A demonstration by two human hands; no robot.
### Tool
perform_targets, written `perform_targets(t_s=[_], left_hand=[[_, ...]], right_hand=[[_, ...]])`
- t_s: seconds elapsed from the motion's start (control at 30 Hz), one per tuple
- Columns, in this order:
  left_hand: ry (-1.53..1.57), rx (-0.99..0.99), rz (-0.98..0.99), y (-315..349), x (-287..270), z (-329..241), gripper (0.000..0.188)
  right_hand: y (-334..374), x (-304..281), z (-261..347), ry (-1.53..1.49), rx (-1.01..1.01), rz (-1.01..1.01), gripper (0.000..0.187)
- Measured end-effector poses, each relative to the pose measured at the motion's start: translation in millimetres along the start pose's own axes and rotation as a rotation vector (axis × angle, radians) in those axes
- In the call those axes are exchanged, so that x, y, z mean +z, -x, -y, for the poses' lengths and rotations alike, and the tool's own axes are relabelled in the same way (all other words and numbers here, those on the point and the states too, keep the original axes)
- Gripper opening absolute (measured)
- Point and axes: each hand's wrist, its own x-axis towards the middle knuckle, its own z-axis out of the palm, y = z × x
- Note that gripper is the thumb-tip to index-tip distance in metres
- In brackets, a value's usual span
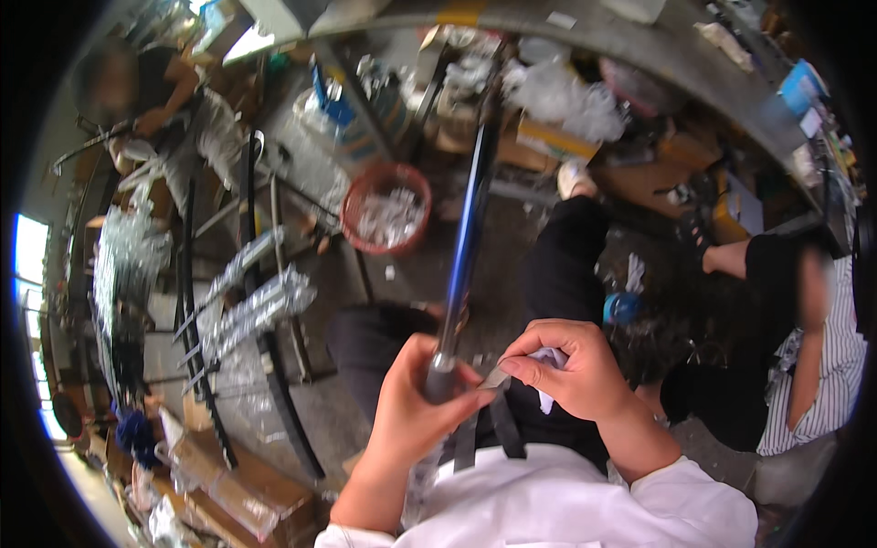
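Observation:
A long, shiny dark-blue pole [469,219] runs away from my lap, its near end a grey grip [440,376]. My left hand [408,402] is closed around that grip, with its thumb stretched toward a small greyish strip [494,378]. My right hand [582,373] pinches the strip's other end between thumb and forefinger. Tucked in the right palm is a crumpled white piece [547,399], cloth or paper; I cannot tell which. Below the strip, a dark strap [504,425] hangs over my lap. Where the strap is attached is hidden.
A red basket [344,219] of clear plastic scraps stands ahead. Plastic-wrapped poles [260,315] lie on a rack to the left. A striped-sleeved person [808,384] sits close on the right, another person [164,100] far left. A worktable [722,91] spans the far side, boxes beneath.

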Motion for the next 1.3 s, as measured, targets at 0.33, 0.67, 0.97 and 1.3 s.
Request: perform_targets(t_s=[0.33, 0.67, 0.97, 1.3], left_hand=[[0.329, -0.04, 0.024, -10.7, -29.4, 4.8, 0.034], [0.341, -0.104, 0.079, -28.5, -32.7, 13.3, 0.043], [0.35, -0.194, 0.226, -47.5, -13.7, -14.6, 0.036], [0.517, -0.157, 0.348, -16.2, -10.1, -22.2, 0.041]], right_hand=[[-160.6, -139.1, 67.0, 0.871, -0.849, -1.001, 0.008], [-200.0, -226.2, 22.7, 0.803, -0.465, -0.934, 0.027], [-84.9, -47.8, -34.7, -0.488, -0.004, -0.225, 0.01], [-28.5, -2.8, -39.6, -0.743, 0.14, -0.01, 0.016]])
